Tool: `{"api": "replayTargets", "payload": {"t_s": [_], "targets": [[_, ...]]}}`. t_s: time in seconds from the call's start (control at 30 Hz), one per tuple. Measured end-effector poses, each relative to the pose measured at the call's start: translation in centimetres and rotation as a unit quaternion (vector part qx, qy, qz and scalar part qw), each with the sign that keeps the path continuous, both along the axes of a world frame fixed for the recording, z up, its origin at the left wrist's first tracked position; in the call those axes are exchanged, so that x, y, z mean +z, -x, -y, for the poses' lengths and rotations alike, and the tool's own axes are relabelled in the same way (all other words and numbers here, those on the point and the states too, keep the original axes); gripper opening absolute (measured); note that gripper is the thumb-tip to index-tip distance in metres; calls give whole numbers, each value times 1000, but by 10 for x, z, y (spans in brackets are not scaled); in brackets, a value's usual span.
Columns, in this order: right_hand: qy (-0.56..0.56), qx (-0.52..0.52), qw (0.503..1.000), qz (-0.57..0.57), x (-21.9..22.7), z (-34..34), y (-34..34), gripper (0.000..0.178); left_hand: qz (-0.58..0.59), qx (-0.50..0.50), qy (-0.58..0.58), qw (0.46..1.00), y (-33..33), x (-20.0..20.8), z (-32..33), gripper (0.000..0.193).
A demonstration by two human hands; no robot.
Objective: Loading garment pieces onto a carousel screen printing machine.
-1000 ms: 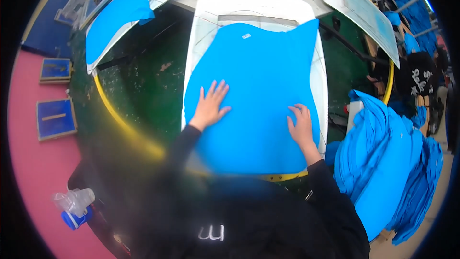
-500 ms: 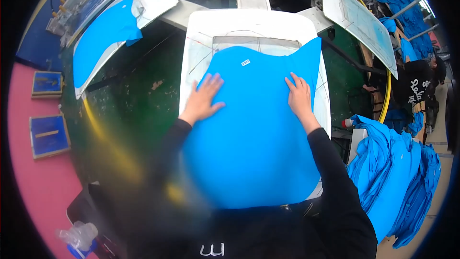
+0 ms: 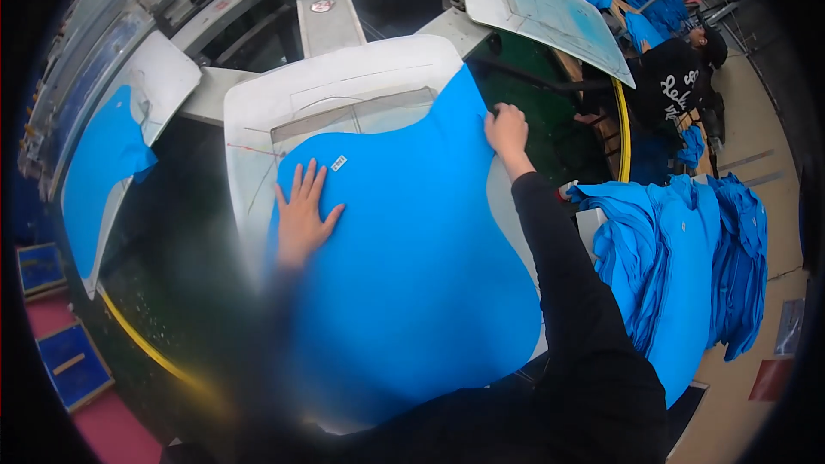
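A bright blue garment (image 3: 404, 258) lies spread over a white printing board (image 3: 344, 77) in the middle of the view. My left hand (image 3: 302, 215) rests flat on the cloth near its upper left edge, fingers apart, beside a small white label (image 3: 339, 163). My right hand (image 3: 507, 131) reaches to the board's right edge and grips the cloth's upper right corner. Black sleeves cover both my forearms.
A second board (image 3: 159, 77) with another blue garment (image 3: 99, 172) is at the left. A bare board (image 3: 541, 9) sits at upper right. A pile of blue garments (image 3: 687, 258) lies at the right. A person in black (image 3: 675, 82) stands beyond it.
Both hands slid up the cloth toward the board's far end. My right hand moved out to the right edge and closed on the cloth's corner.
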State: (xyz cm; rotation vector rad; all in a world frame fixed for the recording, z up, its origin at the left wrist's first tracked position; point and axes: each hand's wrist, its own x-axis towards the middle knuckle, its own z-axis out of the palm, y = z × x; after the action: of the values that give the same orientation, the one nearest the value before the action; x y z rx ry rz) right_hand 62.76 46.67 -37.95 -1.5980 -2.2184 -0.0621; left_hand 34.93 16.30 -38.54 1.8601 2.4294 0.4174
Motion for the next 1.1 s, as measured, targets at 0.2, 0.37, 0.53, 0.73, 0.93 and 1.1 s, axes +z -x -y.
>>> {"api": "replayTargets", "payload": {"t_s": [0.2,0.37,0.53,0.73,0.93,1.1], "targets": [[-1,-58,998,-17,-15,-32,13,27,9,-4,-13,1000,-2,4,-5,70],[125,-76,981,-130,-19,-68,-6,23,21,-3,-29,999,-1,7,-5,68],[167,-142,969,-112,-28,-64,-14,23,21,-1,-28,999,-3,6,-5,68],[41,215,974,-55,-11,9,4,39,0,4,-26,1000,3,3,8,68],[-44,-212,969,-115,-4,22,-57,42,-26,15,-56,998,-16,4,-11,67],[25,189,964,-183,97,214,-94,14,-99,112,-143,978,3,-22,31,65]]}}
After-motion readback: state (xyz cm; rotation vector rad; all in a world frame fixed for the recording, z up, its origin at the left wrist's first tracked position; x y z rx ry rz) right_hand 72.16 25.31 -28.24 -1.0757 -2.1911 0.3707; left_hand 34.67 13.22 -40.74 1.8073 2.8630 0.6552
